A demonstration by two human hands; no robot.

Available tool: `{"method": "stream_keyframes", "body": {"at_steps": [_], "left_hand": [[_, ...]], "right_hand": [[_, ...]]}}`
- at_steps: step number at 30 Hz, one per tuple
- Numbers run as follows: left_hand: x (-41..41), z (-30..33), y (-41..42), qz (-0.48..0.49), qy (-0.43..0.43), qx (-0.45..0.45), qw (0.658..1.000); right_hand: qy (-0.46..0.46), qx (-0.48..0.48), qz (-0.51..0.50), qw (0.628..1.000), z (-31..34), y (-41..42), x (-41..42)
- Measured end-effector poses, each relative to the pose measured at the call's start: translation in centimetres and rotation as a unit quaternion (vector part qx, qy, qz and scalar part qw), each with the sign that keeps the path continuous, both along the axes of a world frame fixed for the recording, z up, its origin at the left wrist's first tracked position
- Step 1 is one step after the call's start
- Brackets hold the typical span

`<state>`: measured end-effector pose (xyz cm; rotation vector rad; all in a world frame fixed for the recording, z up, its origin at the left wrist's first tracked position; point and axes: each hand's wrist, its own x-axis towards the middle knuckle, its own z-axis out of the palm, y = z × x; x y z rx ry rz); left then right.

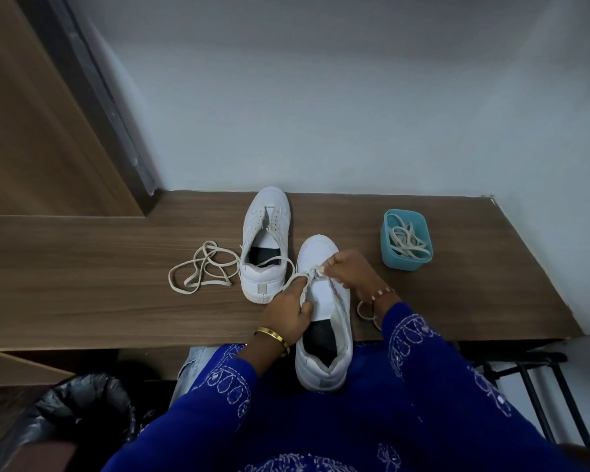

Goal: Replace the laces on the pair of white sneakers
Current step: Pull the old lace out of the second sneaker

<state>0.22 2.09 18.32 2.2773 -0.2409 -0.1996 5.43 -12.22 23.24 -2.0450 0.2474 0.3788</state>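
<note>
Two white sneakers are on the wooden desk (pixel 82 301). The near sneaker (pixel 324 335) overhangs the front edge, toe pointing away, heel toward me. My left hand (pixel 288 311) grips its cream lace (pixel 295 279) at the left eyelets. My right hand (pixel 348 270) pinches the lace over the upper eyelets near the toe. The far sneaker (pixel 264 243) stands behind and to the left, partly laced. A loose cream lace (pixel 203 269) lies in a tangle left of it. A teal tub (pixel 406 240) at the right holds more laces.
A wall runs along the back and right of the desk. A wooden panel (pixel 31 114) rises at the left. A bin with a black bag (pixel 65 413) sits below left, and a black metal frame (pixel 539 379) below right.
</note>
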Motion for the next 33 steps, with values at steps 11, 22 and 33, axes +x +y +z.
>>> {"method": "stream_keyframes", "body": {"at_steps": [11,22,33], "left_hand": [[-0.2,0.2,0.1,0.01,0.003,-0.037,0.999],[0.1,-0.1,-0.4,-0.011,-0.017,0.044,0.999],[0.6,-0.5,-0.4,-0.031,-0.052,0.087,0.994]], "right_hand": [[-0.263,-0.499,0.178,0.806,-1.4,2.1,-1.4],[0.085,-0.06,0.048,0.993,0.8,0.3,0.9],[0.042,0.047,-0.042,0.997,1.1,-0.9,-0.2]]}}
